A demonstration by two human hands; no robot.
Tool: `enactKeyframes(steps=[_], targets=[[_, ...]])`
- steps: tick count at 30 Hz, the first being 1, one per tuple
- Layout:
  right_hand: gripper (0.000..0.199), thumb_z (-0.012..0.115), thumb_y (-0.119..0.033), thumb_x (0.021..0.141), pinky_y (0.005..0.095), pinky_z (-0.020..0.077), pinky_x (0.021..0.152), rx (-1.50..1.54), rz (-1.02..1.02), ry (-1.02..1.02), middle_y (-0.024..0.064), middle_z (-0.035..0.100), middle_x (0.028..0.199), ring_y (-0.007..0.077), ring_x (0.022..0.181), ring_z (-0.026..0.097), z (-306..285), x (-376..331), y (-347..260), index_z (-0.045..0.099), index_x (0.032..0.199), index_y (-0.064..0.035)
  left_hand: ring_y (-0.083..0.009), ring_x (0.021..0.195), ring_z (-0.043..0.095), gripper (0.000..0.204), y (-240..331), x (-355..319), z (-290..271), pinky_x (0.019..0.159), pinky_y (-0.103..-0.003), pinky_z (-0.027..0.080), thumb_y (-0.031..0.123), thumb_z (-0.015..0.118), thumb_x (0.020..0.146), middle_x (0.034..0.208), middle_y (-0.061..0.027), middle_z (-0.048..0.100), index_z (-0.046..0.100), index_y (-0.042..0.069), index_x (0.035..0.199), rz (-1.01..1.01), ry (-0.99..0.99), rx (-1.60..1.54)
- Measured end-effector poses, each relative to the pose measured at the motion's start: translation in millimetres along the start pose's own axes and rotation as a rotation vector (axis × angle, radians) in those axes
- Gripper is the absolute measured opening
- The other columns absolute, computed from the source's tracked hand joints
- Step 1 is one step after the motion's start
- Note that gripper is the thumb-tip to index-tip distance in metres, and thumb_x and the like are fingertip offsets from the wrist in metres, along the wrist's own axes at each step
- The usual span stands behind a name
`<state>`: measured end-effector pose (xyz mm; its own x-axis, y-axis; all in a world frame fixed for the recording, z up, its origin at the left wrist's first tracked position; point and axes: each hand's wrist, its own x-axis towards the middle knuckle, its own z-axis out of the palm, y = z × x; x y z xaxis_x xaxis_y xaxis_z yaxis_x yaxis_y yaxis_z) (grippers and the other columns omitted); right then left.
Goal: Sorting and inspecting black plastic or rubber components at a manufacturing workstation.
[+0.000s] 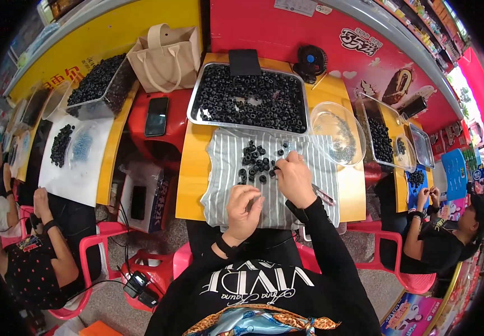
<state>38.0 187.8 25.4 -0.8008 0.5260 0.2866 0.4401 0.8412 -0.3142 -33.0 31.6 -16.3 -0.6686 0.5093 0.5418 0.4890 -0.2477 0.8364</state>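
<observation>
A loose group of small black ring-shaped parts lies on a grey-and-white striped cloth in front of me. My left hand is just nearer to me than these parts, its fingers curved and the thumb apart; I see nothing held in it. At the right edge of the group, my right hand reaches down with its fingertips drawn together among a few black parts. Whatever is between those fingertips is too small to make out. Beyond the cloth stands a clear tray full of the same black parts.
Right of the tray is a round clear plastic tub holding small thin pieces. A small black fan stands at the back. On a red stool to the left are a canvas bag and a phone. People sit at tables on both sides.
</observation>
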Motion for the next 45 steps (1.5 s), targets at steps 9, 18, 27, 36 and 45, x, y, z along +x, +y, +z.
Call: enactKeyframes(steps=[9, 18, 27, 36, 45], targets=[[0.007, 0.067, -0.003, 0.071, 0.0434, 0.0442, 0.072, -0.058, 0.002, 0.011, 0.0150, 0.055, 0.087, 0.0349, 0.084, 0.053, 10, -2, -6, 0.066, 0.079, -0.0022, -0.0251, 0.074, 0.057, 0.012, -7, -6, -3, 0.064, -0.032, 0.046, -0.003, 0.069, 0.078, 0.085, -0.0091, 0.062, 0.065, 0.002, 0.088, -0.021, -0.050, -0.021], [0.012, 0.057, -0.007, 0.072, 0.0443, 0.0403, 0.074, -0.138, -0.041, -0.034, 0.0144, 0.055, 0.089, 0.0339, 0.093, 0.052, 8, -3, -6, 0.065, 0.080, -0.0036, -0.0161, 0.069, 0.054, 0.011, -5, -1, -1, 0.057, -0.025, 0.043, -0.003, 0.068, 0.081, 0.084, -0.0066, 0.060, 0.067, 0.002, 0.091, 0.020, -0.015, -0.005], [0.012, 0.058, -0.006, 0.072, 0.0429, 0.0388, 0.074, -0.183, -0.069, -0.024, 0.0130, 0.054, 0.092, 0.0329, 0.093, 0.051, 5, -6, -9, 0.065, 0.081, -0.0058, -0.0236, 0.070, 0.056, 0.016, 3, -2, 0, 0.058, -0.031, 0.044, -0.005, 0.066, 0.077, 0.079, -0.0095, 0.061, 0.066, 0.000, 0.093, -0.087, -0.031, 0.000], [0.010, 0.066, -0.004, 0.072, 0.0434, 0.0431, 0.071, 0.183, -0.047, -0.051, 0.0151, 0.055, 0.082, 0.0368, 0.083, 0.053, -26, -44, -18, 0.063, 0.081, -0.0035, -0.0232, 0.062, 0.050, 0.017, 3, -2, -3, 0.055, -0.032, 0.040, -0.003, 0.063, 0.081, 0.068, -0.0089, 0.055, 0.066, 0.001, 0.097, -0.111, -0.082, 0.011], [0.012, 0.065, -0.004, 0.073, 0.0462, 0.0461, 0.069, 0.181, 0.043, 0.026, 0.0163, 0.055, 0.081, 0.0373, 0.082, 0.056, -20, -34, -12, 0.065, 0.085, -0.0048, -0.0176, 0.066, 0.054, 0.020, -4, -1, -3, 0.058, -0.027, 0.042, -0.008, 0.061, 0.081, 0.077, -0.0081, 0.058, 0.066, 0.000, 0.099, -0.033, -0.047, 0.033]])
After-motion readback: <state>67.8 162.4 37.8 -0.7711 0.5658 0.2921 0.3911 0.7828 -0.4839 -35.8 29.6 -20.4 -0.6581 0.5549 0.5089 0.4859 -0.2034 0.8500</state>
